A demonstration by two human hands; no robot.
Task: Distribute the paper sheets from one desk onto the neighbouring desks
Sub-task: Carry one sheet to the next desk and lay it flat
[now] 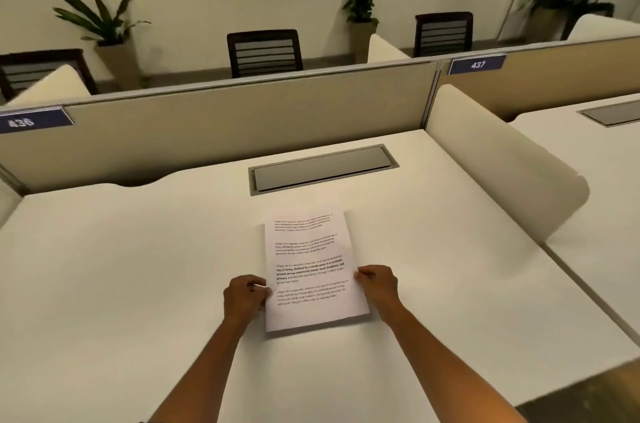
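Both hands on the paper sheets point(313, 270) here; the left hand point(244, 298) has its fingers curled together, pinching the left edge of the printed page; the right hand point(377, 285) mirrors it, fingers closed on the right edge, thumb on top; whether this is one sheet or a thin stack, I cannot tell. The page lies flat on the white desk point(121, 266), its printed text running away from the fingertips toward the grey cable hatch point(322, 168), which sits well beyond the page's far edge; past that hatch stands the beige partition point(221, 121) with label 436 at its left end. Off to the right of the right hand's fingers, a curved side divider point(502, 159) separates this desk from the neighbouring desk point(595, 159).
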